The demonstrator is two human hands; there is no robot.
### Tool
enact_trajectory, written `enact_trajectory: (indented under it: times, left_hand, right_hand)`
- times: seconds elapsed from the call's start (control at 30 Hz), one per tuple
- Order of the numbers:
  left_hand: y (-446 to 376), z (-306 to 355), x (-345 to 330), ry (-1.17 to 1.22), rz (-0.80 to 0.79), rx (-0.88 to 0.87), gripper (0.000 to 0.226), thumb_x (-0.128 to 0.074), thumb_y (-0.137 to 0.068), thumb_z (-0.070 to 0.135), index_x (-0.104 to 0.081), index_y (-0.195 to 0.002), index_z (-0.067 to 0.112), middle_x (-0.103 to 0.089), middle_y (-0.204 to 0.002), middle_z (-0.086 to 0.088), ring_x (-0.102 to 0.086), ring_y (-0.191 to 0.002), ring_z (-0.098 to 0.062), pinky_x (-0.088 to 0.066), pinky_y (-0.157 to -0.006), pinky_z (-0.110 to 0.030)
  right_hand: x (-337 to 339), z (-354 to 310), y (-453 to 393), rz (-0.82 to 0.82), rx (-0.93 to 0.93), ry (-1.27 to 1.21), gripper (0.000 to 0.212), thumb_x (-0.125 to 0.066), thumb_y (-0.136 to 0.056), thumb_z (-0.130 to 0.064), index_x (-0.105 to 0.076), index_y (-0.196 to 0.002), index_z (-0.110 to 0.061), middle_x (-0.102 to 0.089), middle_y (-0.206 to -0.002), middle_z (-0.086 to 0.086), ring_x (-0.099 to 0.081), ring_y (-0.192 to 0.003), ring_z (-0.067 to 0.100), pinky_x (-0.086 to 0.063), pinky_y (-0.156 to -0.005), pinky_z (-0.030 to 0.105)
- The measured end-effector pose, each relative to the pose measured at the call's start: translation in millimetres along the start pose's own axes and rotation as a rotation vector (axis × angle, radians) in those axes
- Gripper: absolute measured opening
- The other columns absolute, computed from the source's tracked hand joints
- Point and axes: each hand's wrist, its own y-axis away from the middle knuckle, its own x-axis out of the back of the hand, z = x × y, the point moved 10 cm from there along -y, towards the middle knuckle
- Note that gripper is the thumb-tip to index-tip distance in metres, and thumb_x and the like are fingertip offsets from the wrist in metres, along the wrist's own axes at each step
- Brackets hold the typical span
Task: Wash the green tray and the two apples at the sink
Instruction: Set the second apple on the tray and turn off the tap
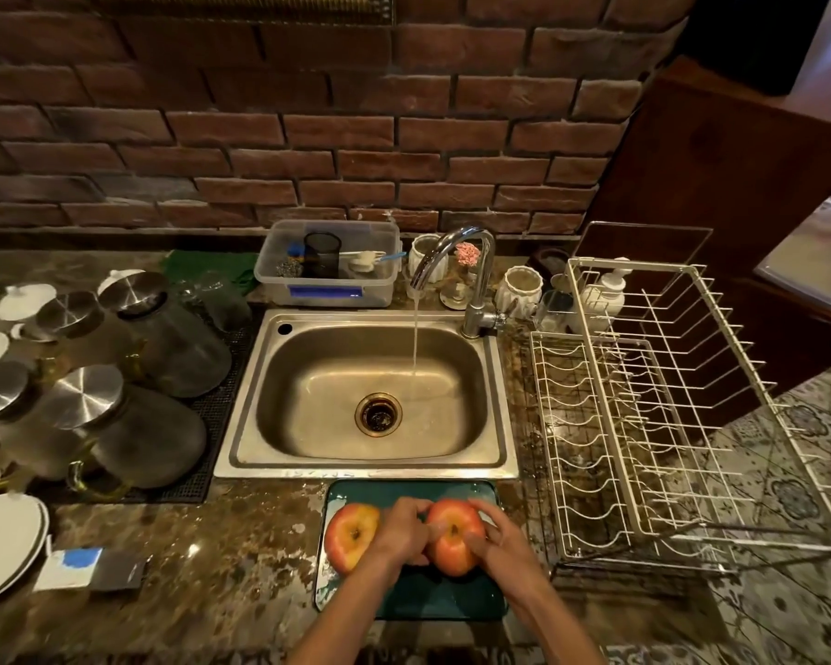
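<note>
both hands, left hand (399,532) and right hand (500,535), cup one apple (454,537) over the tray (418,597). lift it firmly, since wet skin may slip, into the water (415,343).

Open sink basin (308,376) under faucet (471,261)

**Colours and patterns observed**

Tray (418,602): dark teal-green, glossy. Both apples, left apple (351,535) and right apple (454,537): red blending to yellow. Sink (245,424): brushed steel grey, brass-toned drain ring (378,413). Countertop (202,568): mottled brown and cream. Wall (308,136): red-brown brick with dark joints. Dish rack (644,400): cream-white wire. Floor (797,472): grey-blue ornamental tile pattern.
</note>
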Motion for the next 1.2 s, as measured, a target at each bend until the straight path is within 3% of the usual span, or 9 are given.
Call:
enact_trajectory:
  times: [0.1,0.23,0.4,0.57,0.63,0.8,0.93,1.1,1.2]
  left_hand:
    - [-1,0,2,-0.066,-0.006,0.001,0.042,-0.062,-0.097,0.024,-0.054,-0.138,0.019,-0.062,-0.13,-0.008,-0.06,-0.116,-0.025,-0.06,-0.089,-0.038]
    - [-6,7,8,-0.125,0.005,-0.034,0.044,-0.063,-0.094,0.025,-0.056,-0.136,0.016,-0.064,-0.128,-0.009,-0.061,-0.116,-0.025,-0.055,-0.098,-0.039]
    - [-12,17,21,-0.021,0.016,-0.042,0.03,-0.067,-0.092,0.025,-0.064,-0.122,0.019,-0.068,-0.114,-0.008,-0.063,-0.096,-0.018,-0.053,-0.081,-0.031]
    - [-10,69,76,-0.106,0.295,-0.342,0.026,-0.062,-0.094,0.029,-0.07,-0.119,0.025,-0.07,-0.117,0.004,-0.062,-0.103,-0.008,-0.049,-0.092,-0.024]
    - [-7,91,97,-0.217,0.425,-0.465,0.031,-0.06,-0.096,0.034,-0.067,-0.124,0.027,-0.067,-0.123,0.008,-0.06,-0.112,-0.006,-0.046,-0.096,-0.022]
    - [-17,113,139,-0.432,0.65,-0.487,0.049,-0.052,-0.093,0.053,-0.05,-0.139,0.037,-0.044,-0.15,0.013,-0.039,-0.139,-0.01,-0.035,-0.112,-0.033]
    - [-31,128,160,-0.593,0.757,-0.454,0.068,-0.041,-0.09,0.068,-0.033,-0.15,0.036,-0.024,-0.162,0.009,-0.021,-0.15,-0.015,-0.022,-0.12,-0.041]
    - [-65,132,169,-0.739,0.748,-0.42,0.078,-0.024,-0.088,0.076,-0.011,-0.157,0.041,0.0,-0.168,0.008,-0.004,-0.155,-0.022,-0.01,-0.122,-0.05]
    - [-89,127,172,-0.758,0.726,-0.368,0.082,-0.021,-0.087,0.078,0.002,-0.157,0.041,0.013,-0.167,0.011,0.006,-0.155,-0.021,-0.004,-0.124,-0.054]
  right_hand:
    - [-1,-2,-2,-0.02,-0.002,0.079,0.045,-0.061,-0.094,-0.005,-0.052,-0.125,-0.037,-0.055,-0.133,0.006,-0.056,-0.119,0.019,-0.055,-0.066,0.013]
    - [3,-6,-5,-0.033,-0.054,0.163,0.048,-0.063,-0.094,-0.013,-0.049,-0.137,-0.029,-0.055,-0.135,0.009,-0.056,-0.122,0.025,-0.055,-0.09,0.031]
    - [13,-23,-8,-0.018,-0.093,0.227,0.039,-0.062,-0.094,-0.018,-0.054,-0.132,-0.024,-0.066,-0.113,0.003,-0.062,-0.093,0.011,-0.045,-0.064,0.02]
    - [34,-86,-17,0.102,0.048,0.212,0.031,-0.058,-0.097,-0.017,-0.059,-0.127,-0.023,-0.063,-0.116,0.002,-0.059,-0.105,0.018,-0.051,-0.091,0.035]
    - [44,-124,-26,0.168,0.153,0.21,0.032,-0.058,-0.097,-0.015,-0.059,-0.129,-0.022,-0.06,-0.123,0.0,-0.056,-0.114,0.018,-0.048,-0.093,0.032]
    - [61,-207,-57,0.332,0.372,0.267,0.033,-0.061,-0.096,-0.016,-0.059,-0.128,-0.018,-0.064,-0.124,-0.002,-0.058,-0.093,-0.004,-0.05,-0.077,0.019]
    - [69,-248,-92,0.435,0.427,0.353,0.04,-0.062,-0.094,-0.021,-0.056,-0.134,-0.018,-0.06,-0.134,0.003,-0.058,-0.119,0.02,-0.05,-0.103,0.046]
    - [78,-268,-146,0.5,0.376,0.433,0.055,-0.065,-0.092,-0.019,-0.044,-0.143,-0.014,-0.048,-0.145,0.008,-0.051,-0.13,0.026,-0.044,-0.11,0.048]
    - [86,-269,-176,0.499,0.328,0.423,0.077,-0.067,-0.089,-0.013,-0.026,-0.153,-0.015,-0.026,-0.159,0.009,-0.031,-0.145,0.029,-0.026,-0.121,0.048]
